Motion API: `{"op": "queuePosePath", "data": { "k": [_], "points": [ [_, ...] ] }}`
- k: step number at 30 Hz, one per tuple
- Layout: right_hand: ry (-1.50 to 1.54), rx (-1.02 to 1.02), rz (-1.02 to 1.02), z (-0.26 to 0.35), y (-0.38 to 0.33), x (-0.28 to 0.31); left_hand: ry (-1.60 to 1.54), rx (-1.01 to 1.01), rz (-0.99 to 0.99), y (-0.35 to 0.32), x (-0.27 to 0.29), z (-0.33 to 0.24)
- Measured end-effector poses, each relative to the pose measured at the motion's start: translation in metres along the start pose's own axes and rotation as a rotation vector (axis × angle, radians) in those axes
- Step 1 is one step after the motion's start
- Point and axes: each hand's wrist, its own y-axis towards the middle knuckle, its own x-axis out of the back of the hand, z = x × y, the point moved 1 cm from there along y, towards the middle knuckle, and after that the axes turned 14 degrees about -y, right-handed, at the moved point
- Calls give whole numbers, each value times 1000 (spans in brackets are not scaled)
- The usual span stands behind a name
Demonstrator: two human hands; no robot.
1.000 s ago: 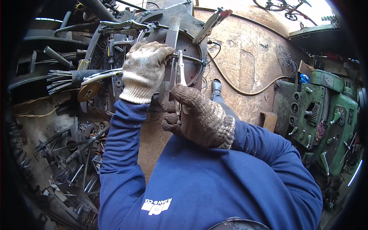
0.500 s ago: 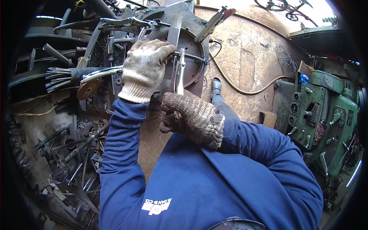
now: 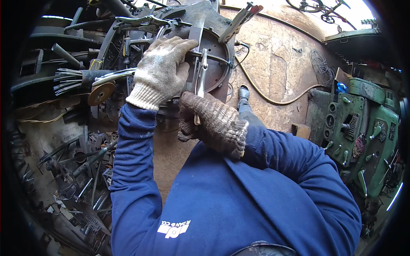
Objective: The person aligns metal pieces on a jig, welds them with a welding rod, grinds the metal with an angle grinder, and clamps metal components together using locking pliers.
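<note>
Worn floor (image 3: 265,64) lies beyond; right grip (image 3: 209,117) clenches metal pliers (image 3: 203,70), likely stiff, weighty, best held by the handles (image 3: 200,87); left grip (image 3: 164,70), can't tell.

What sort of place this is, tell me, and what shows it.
Probably a metalworking shop: a green machine with levers stands at the right, metal bars and scraps lie heaped at lower left, and the gloved right hand holds pliers.

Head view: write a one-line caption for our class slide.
Gloved right grip holds silver locking pliers while the gloved left grip is at a flat metal bar.
</note>
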Motion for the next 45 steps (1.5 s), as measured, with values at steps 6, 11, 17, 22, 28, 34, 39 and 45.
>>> {"op": "queuePosePath", "data": {
  "k": [6, 11, 17, 22, 28, 34, 39, 45],
  "points": [
    [759, -66, 45, -4, -8, 3, -286, 63, -322, -19, -1, -30],
    [695, -154, 108, -13, -12, 12, -561, 631, -119, -39, -9, -73],
    [647, 262, 504, -26, -9, 15, -339, 756, 73, -31, -6, -75],
    [-386, 527, 152, -68, 19, 28, -276, 703, 155, -21, -9, -74],
    [609, 73, 330, -66, 33, 14, 71, 750, 353, 0, -10, -88],
    [-694, 438, 82, -60, 24, 20, 344, 529, 371, 0, -15, -95],
    [-1444, 263, 190, 6, -7, 16, 268, 638, 432, 27, -7, -111],
    [-852, 24, 209, -4, 1, 25, 238, 590, 456, 19, -9, -97]
  ]
}}
